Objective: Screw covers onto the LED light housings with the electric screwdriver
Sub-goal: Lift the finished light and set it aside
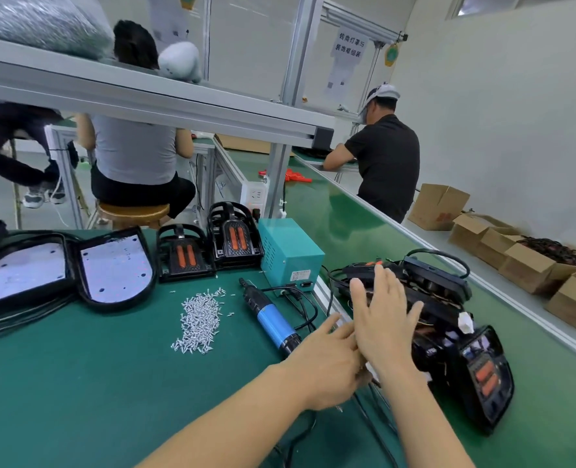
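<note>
Your blue-gripped electric screwdriver (273, 315) lying on the green mat, loose silver screws (200, 320) heaped left of it, black LED housings (448, 319) piled at your right.

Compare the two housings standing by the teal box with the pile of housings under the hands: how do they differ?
The two standing housings are upright, side by side on the green mat, untouched; the piled housings lie tilted and overlapping on the conveyor belt, tangled with black cables. The right hand reaches over the pile, fingers straight, and the left hand is beside it. Both groups are black with orange lenses.
</note>
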`<move>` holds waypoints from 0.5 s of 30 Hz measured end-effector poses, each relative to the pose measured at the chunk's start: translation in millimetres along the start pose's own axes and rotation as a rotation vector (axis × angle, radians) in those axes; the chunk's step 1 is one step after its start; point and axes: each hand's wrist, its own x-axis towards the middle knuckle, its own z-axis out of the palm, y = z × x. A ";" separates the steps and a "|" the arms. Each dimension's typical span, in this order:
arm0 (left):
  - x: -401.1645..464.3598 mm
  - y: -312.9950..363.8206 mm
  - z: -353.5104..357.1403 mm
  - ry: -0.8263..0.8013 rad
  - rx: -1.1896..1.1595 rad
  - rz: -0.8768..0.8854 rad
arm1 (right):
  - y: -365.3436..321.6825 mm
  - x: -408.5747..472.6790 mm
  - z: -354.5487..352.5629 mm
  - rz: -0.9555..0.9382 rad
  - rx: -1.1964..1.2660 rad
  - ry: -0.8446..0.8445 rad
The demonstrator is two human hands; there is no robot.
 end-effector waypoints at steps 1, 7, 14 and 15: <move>-6.0 -3.8 -2.6 -0.007 0.019 -0.001 | -9.6 -2.9 4.9 -0.027 0.020 -0.031; -60.8 -43.7 -12.8 -0.071 0.069 -0.128 | -65.2 -25.3 35.4 -0.188 0.155 -0.204; -146.3 -89.7 -23.3 -0.111 0.119 -0.407 | -141.6 -59.5 72.7 -0.388 0.172 -0.387; -158.1 -95.3 -25.5 -0.099 0.111 -0.454 | -151.6 -64.4 77.0 -0.415 0.179 -0.409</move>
